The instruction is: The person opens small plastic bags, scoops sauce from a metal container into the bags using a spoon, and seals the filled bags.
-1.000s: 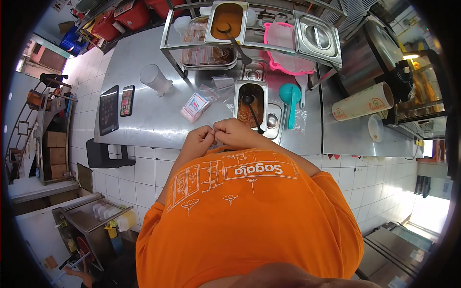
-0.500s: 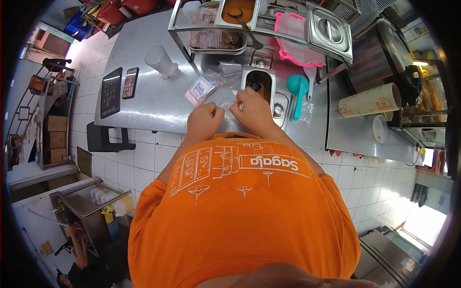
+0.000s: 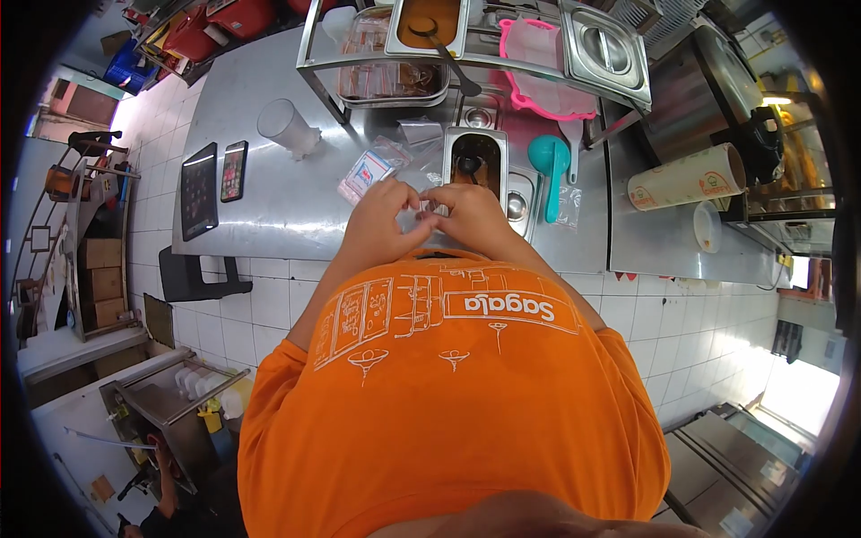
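Observation:
My left hand (image 3: 387,218) and my right hand (image 3: 468,212) meet over the front edge of the steel table (image 3: 269,224). Thumbs and fingertips are bent in toward each other in a pinch, with a small gap between the hands. Whatever they hold is too small or clear to make out. Just beyond the left hand lies a pack of clear plastic bags (image 3: 366,172) with a blue and red label. Behind my right hand stands a steel food pan (image 3: 456,143) with dark sauce and a black ladle (image 3: 468,161) in it.
A teal scoop (image 3: 549,166) and a white spatula (image 3: 574,148) lie to the right. A plastic cup stack (image 3: 289,127), a phone (image 3: 234,170) and a tablet (image 3: 199,190) are on the left. Across the back runs a metal rack (image 3: 404,59); a plastic film roll (image 3: 689,179) lies far right.
My hands have come closer together, and their closed fists have loosened into pinches with the thumbs extended inward. My right hand has moved off the sauce pan's near edge. The view has shifted slightly.

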A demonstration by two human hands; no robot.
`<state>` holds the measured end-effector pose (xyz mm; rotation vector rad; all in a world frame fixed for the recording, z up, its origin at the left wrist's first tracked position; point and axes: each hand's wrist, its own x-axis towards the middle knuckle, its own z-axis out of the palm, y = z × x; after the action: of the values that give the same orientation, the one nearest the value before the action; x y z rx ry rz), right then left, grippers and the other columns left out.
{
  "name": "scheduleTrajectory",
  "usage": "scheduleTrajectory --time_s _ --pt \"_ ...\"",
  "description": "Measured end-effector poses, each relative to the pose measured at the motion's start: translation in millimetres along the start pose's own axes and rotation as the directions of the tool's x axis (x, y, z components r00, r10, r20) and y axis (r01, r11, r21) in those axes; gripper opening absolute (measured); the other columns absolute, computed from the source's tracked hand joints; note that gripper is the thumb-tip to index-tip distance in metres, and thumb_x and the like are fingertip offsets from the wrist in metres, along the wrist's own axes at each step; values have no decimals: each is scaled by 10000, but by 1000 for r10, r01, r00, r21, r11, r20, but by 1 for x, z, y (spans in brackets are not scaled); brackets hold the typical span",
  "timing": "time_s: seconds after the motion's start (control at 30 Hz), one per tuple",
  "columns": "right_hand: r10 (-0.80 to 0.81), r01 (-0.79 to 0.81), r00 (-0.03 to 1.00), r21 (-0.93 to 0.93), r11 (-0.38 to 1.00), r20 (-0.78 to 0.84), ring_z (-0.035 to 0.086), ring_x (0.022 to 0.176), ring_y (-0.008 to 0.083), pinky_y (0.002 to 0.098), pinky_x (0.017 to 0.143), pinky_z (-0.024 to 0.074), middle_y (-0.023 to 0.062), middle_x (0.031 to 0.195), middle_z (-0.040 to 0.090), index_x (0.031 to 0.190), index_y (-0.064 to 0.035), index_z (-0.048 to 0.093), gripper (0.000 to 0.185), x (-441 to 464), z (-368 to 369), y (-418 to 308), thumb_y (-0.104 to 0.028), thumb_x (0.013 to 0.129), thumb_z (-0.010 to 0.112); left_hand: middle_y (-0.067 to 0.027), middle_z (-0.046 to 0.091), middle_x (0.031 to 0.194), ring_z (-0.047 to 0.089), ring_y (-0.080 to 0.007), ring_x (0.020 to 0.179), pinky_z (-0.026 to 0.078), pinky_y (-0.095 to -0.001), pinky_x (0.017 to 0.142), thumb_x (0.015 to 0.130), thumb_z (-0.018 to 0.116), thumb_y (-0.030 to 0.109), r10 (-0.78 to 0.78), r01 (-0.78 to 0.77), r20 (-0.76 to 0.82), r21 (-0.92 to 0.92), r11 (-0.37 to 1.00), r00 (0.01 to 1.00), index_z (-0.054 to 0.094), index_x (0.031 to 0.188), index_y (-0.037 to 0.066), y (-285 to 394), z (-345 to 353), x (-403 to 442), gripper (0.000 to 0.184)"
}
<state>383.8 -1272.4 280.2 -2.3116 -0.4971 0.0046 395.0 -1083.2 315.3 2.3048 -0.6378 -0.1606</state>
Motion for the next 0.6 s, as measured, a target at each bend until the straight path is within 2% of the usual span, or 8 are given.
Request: scheduleTrajectory --time_s 0.07,0.17,0.3,0.4,0.43,0.47,0.53,0.6 --pt "13 -13 1000 28 1000 7 638 804 298 382 697 504 97 903 643 969 -99 696 257 1 -4 -6 -278 787 675 -95 573 1125 538 -295 1079 398 -426 940 722 742 278 267 -256 -107 100 961 958 561 1138 89 -2 -7 3 491" --pt "86 -87 993 18 996 76 637 810 298 382 700 499 103 830 644 954 -86 693 273 7 -11 -21 -311 801 672 -113 504 1223 433 -325 1201 232 -480 1087 713 751 283 279 -285 58 209 936 959 443 1291 74 -22 3 1 687" --pt "35 -41 998 122 992 47 635 753 288 378 667 495 103 808 638 918 -72 694 275 8 -7 -14 -327 820 663 -129 519 1189 450 -331 1184 211 -503 1102 767 715 263 214 -226 133 84 971 968 449 1295 77 -39 10 -1 620" --pt "213 -167 967 287 943 -138 630 691 266 376 627 491 99 807 638 892 -80 695 274 -2 -30 -14 -344 849 639 -132 513 1189 447 -314 1191 226 -453 1096 812 682 229 140 -124 142 -117 985 980 440 1301 67 -34 3 -1 569" --pt "295 -233 923 250 940 -249 629 664 255 366 606 491 110 812 637 901 -58 688 374 -8 -34 -7 -423 855 620 -133 506 1196 446 -291 1202 224 -420 1097 823 676 208 98 -72 154 -167 983 983 428 1308 57 -32 1 -3 565" --pt "429 -414 887 118 903 -169 637 679 257 369 617 494 121 809 640 905 -44 684 413 -15 -43 -3 -448 842 625 -134 500 1204 445 -268 1214 223 -387 1098 833 670 186 56 -18 170 -215 976 984 416 1315 47 -31 0 -6 562" --pt "677 -678 732 -187 711 -77 653 709 261 375 639 500 143 803 645 914 -15 678 495 -29 -63 1 -498 817 633 -122 480 1190 435 -238 1202 222 -386 1094 827 659 146 -21 86 177 -369 925 984 379 1330 51 -33 4 -9 583" --pt "685 -680 727 -181 711 -43 658 722 288 387 660 502 165 780 647 917 12 668 540 -52 -53 8 -513 796 643 -114 456 1180 413 -218 1203 214 -384 1091 815 643 103 -55 149 205 -478 865 977 342 1343 57 -34 6 -9 609"
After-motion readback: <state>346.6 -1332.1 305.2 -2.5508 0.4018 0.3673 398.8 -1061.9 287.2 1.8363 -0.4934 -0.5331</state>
